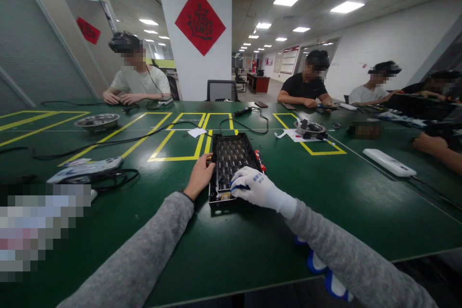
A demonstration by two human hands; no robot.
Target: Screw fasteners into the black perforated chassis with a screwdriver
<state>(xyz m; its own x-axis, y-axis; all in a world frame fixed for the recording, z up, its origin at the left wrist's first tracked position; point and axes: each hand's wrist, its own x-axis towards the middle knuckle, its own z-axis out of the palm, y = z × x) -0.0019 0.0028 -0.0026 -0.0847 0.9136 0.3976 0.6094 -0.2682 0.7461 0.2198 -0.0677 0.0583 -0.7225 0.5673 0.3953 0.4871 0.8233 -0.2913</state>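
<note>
In the head view, a shallow black rectangular case [213,198] lies on the green table, with rows of small metallic-looking parts [231,151] inside. My left hand [200,174] is bare and grips the case's left wall, its fingers against the edge. My right hand [254,185] wears a white glove with blue fingertips. Its fingers are bent together over the near right part of the case, beside a small yellowish piece [225,196]. Whatever they pinch is hidden. A red-handled tool [260,160] lies against the case's right side.
Metal bowls stand at the left [96,122] and right [310,128], the right one on paper with dark parts. A black cable [155,129] crosses the table. A white power bank-like device [389,162] lies right. Several people with head gear sit around the table [173,250].
</note>
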